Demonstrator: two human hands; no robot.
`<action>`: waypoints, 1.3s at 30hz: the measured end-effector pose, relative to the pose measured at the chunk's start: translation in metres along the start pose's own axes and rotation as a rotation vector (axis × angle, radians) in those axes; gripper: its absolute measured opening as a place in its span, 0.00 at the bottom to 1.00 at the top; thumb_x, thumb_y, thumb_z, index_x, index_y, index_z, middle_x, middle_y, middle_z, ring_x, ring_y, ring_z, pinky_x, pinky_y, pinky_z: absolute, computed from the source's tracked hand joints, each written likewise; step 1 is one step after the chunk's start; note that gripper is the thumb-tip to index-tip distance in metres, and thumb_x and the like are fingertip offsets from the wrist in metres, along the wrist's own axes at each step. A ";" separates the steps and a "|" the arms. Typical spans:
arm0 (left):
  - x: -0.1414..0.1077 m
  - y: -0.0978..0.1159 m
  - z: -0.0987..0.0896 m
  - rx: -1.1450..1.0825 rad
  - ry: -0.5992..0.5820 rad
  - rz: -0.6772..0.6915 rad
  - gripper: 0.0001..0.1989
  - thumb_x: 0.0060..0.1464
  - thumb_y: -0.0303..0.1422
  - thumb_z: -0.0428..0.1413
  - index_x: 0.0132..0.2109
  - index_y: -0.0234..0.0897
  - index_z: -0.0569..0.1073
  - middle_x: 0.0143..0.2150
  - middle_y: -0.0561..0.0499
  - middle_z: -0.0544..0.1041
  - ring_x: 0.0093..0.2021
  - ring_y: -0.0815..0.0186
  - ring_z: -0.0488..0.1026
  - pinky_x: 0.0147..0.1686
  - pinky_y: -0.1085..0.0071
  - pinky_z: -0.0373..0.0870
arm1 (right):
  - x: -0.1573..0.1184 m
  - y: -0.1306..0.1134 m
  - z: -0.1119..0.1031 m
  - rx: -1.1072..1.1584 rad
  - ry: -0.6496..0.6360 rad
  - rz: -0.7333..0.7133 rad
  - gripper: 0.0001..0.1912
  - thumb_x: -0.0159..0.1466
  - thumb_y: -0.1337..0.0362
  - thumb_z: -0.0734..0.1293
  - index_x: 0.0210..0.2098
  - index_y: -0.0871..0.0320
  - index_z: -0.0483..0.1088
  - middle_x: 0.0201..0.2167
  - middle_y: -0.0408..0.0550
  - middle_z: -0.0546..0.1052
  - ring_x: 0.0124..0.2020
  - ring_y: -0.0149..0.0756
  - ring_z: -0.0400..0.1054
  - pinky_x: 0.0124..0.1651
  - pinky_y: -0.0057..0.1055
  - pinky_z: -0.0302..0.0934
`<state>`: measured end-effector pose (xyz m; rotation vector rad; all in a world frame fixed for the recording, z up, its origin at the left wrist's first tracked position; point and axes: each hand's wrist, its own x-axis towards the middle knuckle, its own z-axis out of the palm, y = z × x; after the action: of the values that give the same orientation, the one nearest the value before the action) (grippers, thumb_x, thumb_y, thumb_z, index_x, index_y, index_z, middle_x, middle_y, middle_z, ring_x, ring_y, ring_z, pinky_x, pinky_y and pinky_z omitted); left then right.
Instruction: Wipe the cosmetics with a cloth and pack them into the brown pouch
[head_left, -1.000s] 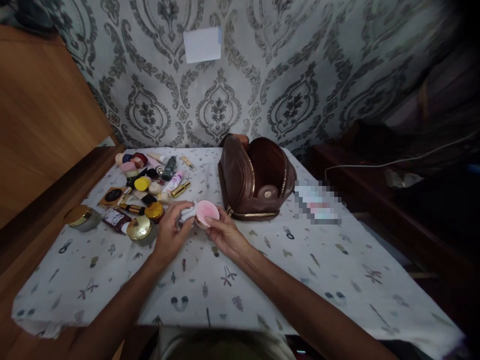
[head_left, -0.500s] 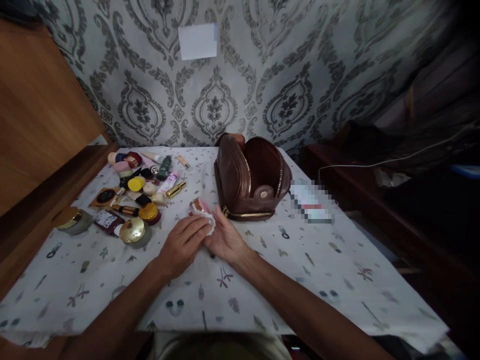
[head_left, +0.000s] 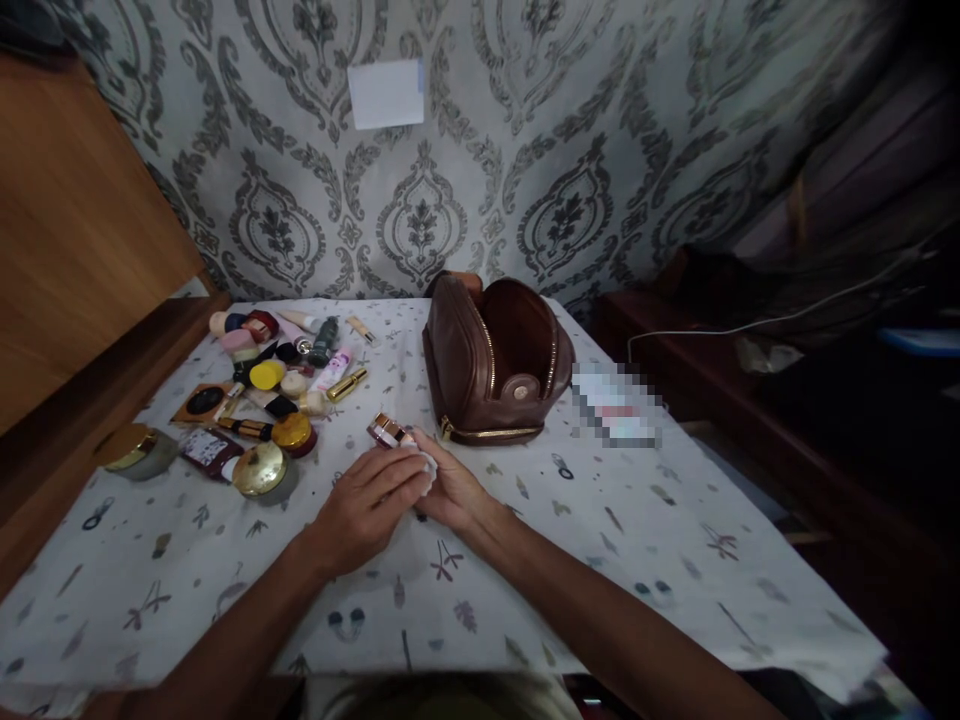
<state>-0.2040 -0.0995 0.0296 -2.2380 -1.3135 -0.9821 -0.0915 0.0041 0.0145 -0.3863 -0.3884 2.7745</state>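
Near, hands together: the left hand (head_left: 360, 512) grips a white cloth (head_left: 428, 466); the right hand (head_left: 459, 492), a small case (head_left: 388, 430). Tipped from pink face to shiny rim, the case apparently offers its side for wiping. Farther right, open brown bag (head_left: 459, 360).

Bag (head_left: 454, 365), beyond R hand (head_left: 454, 490): leather-look, semi-gloss; zip (head_left: 499, 434) metallic
Jar lid (head_left: 259, 468), L of L hand (head_left: 361, 510): glossy, gold-tone
Tablecloth (head_left: 480, 600): matt fabric
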 end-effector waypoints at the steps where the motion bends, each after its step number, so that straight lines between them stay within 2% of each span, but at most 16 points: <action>1: 0.001 0.000 -0.001 -0.022 0.014 -0.020 0.17 0.61 0.20 0.51 0.55 0.33 0.70 0.50 0.41 0.79 0.57 0.59 0.71 0.54 0.59 0.73 | 0.000 0.001 0.000 -0.014 0.002 -0.021 0.11 0.56 0.62 0.76 0.34 0.61 0.76 0.29 0.41 0.79 0.29 0.21 0.71 0.31 0.13 0.65; 3: 0.003 0.000 -0.004 -0.069 0.053 -0.067 0.19 0.60 0.20 0.51 0.57 0.36 0.69 0.51 0.41 0.78 0.57 0.59 0.71 0.54 0.59 0.72 | 0.002 0.003 0.001 -0.060 0.008 -0.067 0.14 0.52 0.60 0.78 0.34 0.60 0.76 0.32 0.41 0.80 0.32 0.23 0.71 0.34 0.16 0.66; 6: 0.005 -0.002 -0.009 -0.113 0.127 -0.159 0.22 0.59 0.20 0.51 0.58 0.40 0.68 0.52 0.43 0.76 0.57 0.59 0.71 0.55 0.58 0.71 | 0.002 0.005 0.000 -0.150 0.015 -0.132 0.21 0.51 0.57 0.79 0.42 0.54 0.76 0.41 0.41 0.81 0.38 0.27 0.72 0.37 0.22 0.67; 8: 0.005 -0.005 -0.013 -0.136 0.177 -0.243 0.22 0.60 0.20 0.50 0.58 0.42 0.68 0.53 0.44 0.75 0.57 0.60 0.71 0.56 0.58 0.70 | 0.002 0.006 -0.002 -0.194 0.004 -0.151 0.24 0.51 0.54 0.78 0.47 0.50 0.75 0.44 0.40 0.80 0.39 0.29 0.72 0.36 0.24 0.66; 11: 0.004 -0.010 -0.018 -0.206 0.215 -0.435 0.18 0.61 0.24 0.50 0.56 0.41 0.70 0.54 0.45 0.75 0.56 0.60 0.71 0.57 0.59 0.68 | 0.001 0.007 -0.002 -0.256 -0.043 -0.148 0.29 0.50 0.51 0.78 0.49 0.51 0.74 0.41 0.42 0.80 0.37 0.31 0.73 0.34 0.23 0.64; 14: 0.001 -0.015 -0.019 -0.299 0.239 -0.695 0.14 0.62 0.32 0.52 0.54 0.39 0.72 0.52 0.46 0.76 0.53 0.58 0.73 0.53 0.61 0.69 | -0.001 0.006 0.000 -0.318 -0.116 -0.123 0.34 0.47 0.50 0.80 0.50 0.53 0.73 0.40 0.45 0.81 0.37 0.33 0.75 0.34 0.25 0.65; 17: -0.001 -0.020 -0.017 -0.449 0.232 -0.928 0.16 0.61 0.39 0.53 0.53 0.38 0.73 0.49 0.46 0.77 0.46 0.60 0.75 0.45 0.65 0.72 | -0.003 0.006 0.003 -0.328 -0.163 -0.099 0.31 0.47 0.53 0.80 0.47 0.55 0.73 0.38 0.44 0.80 0.35 0.33 0.75 0.36 0.29 0.69; 19: -0.001 -0.023 -0.015 -0.535 0.213 -0.999 0.18 0.60 0.40 0.54 0.54 0.37 0.73 0.50 0.46 0.78 0.46 0.59 0.74 0.44 0.66 0.72 | -0.004 0.006 0.005 -0.304 -0.158 -0.098 0.26 0.49 0.55 0.80 0.44 0.56 0.73 0.36 0.42 0.80 0.35 0.33 0.75 0.39 0.31 0.71; 22: -0.001 -0.025 -0.013 -0.598 0.194 -1.035 0.20 0.58 0.42 0.55 0.54 0.36 0.73 0.53 0.44 0.77 0.49 0.58 0.73 0.43 0.67 0.73 | -0.005 0.007 0.007 -0.246 -0.135 -0.100 0.22 0.51 0.56 0.79 0.42 0.56 0.73 0.37 0.42 0.80 0.36 0.33 0.75 0.41 0.33 0.73; 25: -0.001 -0.025 -0.012 -0.661 0.198 -1.075 0.22 0.57 0.44 0.56 0.54 0.37 0.73 0.51 0.44 0.77 0.42 0.60 0.74 0.31 0.71 0.73 | -0.005 0.007 0.007 -0.235 -0.126 -0.091 0.22 0.55 0.54 0.76 0.44 0.57 0.72 0.39 0.45 0.80 0.37 0.34 0.76 0.42 0.32 0.73; 27: -0.001 -0.024 -0.011 -0.678 0.204 -1.093 0.23 0.56 0.45 0.56 0.54 0.37 0.73 0.50 0.45 0.77 0.37 0.62 0.73 0.27 0.72 0.72 | -0.005 0.007 0.007 -0.257 -0.125 -0.095 0.22 0.56 0.54 0.75 0.45 0.57 0.72 0.40 0.46 0.80 0.36 0.34 0.76 0.41 0.32 0.73; 29: -0.002 -0.024 -0.010 -0.648 0.205 -1.092 0.23 0.57 0.44 0.56 0.55 0.37 0.73 0.51 0.45 0.77 0.39 0.61 0.74 0.30 0.70 0.73 | -0.005 0.006 0.006 -0.283 -0.123 -0.114 0.22 0.56 0.54 0.76 0.46 0.56 0.71 0.39 0.45 0.80 0.35 0.34 0.76 0.40 0.33 0.73; 31: -0.002 -0.023 -0.010 -0.579 0.209 -1.063 0.22 0.58 0.43 0.56 0.55 0.36 0.73 0.52 0.44 0.77 0.44 0.59 0.74 0.37 0.67 0.74 | -0.004 0.006 0.005 -0.319 -0.110 -0.132 0.23 0.54 0.54 0.77 0.45 0.55 0.71 0.37 0.43 0.79 0.34 0.34 0.75 0.38 0.33 0.72; 35: 0.000 -0.019 -0.016 -0.459 0.197 -0.886 0.16 0.62 0.37 0.52 0.54 0.38 0.74 0.52 0.45 0.77 0.52 0.58 0.73 0.55 0.62 0.68 | -0.002 0.009 0.004 -0.415 -0.066 -0.174 0.22 0.53 0.54 0.78 0.43 0.55 0.73 0.35 0.42 0.78 0.33 0.32 0.73 0.33 0.29 0.70; 39: 0.005 -0.012 -0.023 -0.398 0.142 -0.585 0.15 0.63 0.29 0.50 0.55 0.42 0.73 0.54 0.47 0.76 0.56 0.60 0.71 0.57 0.62 0.66 | 0.000 0.013 0.003 -0.403 -0.019 -0.234 0.23 0.51 0.56 0.79 0.43 0.55 0.73 0.36 0.41 0.78 0.34 0.30 0.73 0.35 0.26 0.68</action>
<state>-0.2216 -0.1046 0.0488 -2.0150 -1.8901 -1.7002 -0.0962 -0.0086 0.0134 -0.3778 -0.9394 2.4647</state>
